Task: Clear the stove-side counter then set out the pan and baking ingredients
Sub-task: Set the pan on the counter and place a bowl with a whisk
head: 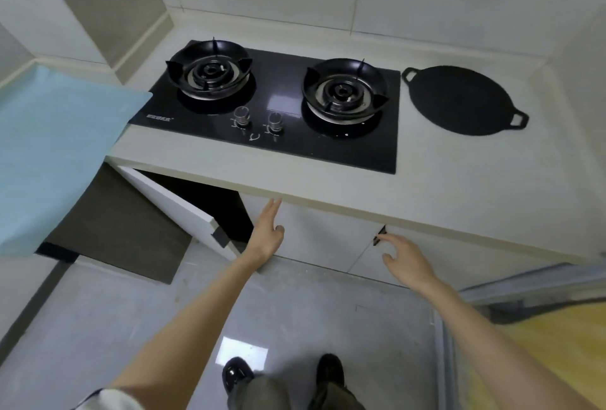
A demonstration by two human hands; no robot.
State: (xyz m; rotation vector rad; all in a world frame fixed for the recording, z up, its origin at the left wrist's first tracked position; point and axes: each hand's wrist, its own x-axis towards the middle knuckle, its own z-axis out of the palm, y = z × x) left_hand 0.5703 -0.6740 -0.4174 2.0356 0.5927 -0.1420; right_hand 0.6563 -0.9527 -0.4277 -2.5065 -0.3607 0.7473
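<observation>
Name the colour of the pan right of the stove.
The pan is matte black, seen in the head view.

The pan (464, 99) lies on the counter (459, 180) right of the stove (272, 104), cabinet doors (321, 239) below.

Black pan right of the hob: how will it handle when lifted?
The pan is likely rigid and heavy for its size: matte, cast-like surface. Flat and shallow, so it should slide, not tip. Opposite loop handles suggest a two-hand lift.

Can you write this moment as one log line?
pan: on counter right of stove | left hand: open, at cupboard door | right hand: open, near door handle | far-left door: ajar
</observation>
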